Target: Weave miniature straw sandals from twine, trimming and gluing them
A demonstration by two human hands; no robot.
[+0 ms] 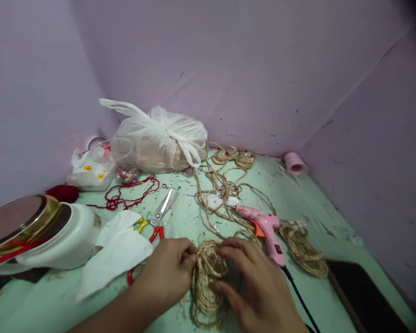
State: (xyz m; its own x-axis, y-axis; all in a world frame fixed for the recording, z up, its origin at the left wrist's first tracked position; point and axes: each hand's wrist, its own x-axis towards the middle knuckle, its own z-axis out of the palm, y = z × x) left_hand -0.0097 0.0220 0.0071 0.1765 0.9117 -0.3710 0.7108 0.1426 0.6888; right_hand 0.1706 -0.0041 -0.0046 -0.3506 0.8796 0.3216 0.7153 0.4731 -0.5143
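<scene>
A coiled piece of jute rope [208,291], wound into a long oval, lies on the table between my hands. My left hand [175,266] is closed in a pinch at the coil's upper left edge. Around its right side curves my right hand [254,282], thumb and fingers apart, with fingertips touching the rope. A pink hot glue gun [263,224] with an orange trigger lies just beyond my right hand, a small light glowing on it. Scissors [157,217] with red and yellow handles rest open beyond my left hand, partly hidden under white paper [119,249].
Loose jute rope [225,185] sprawls across the table's middle. A second rope coil [303,249] and a dark phone [364,296] sit at right. A white mug [65,236] stands left. A tied plastic bag [159,138], red yarn [131,194] and a pink spool [295,164] are farther back.
</scene>
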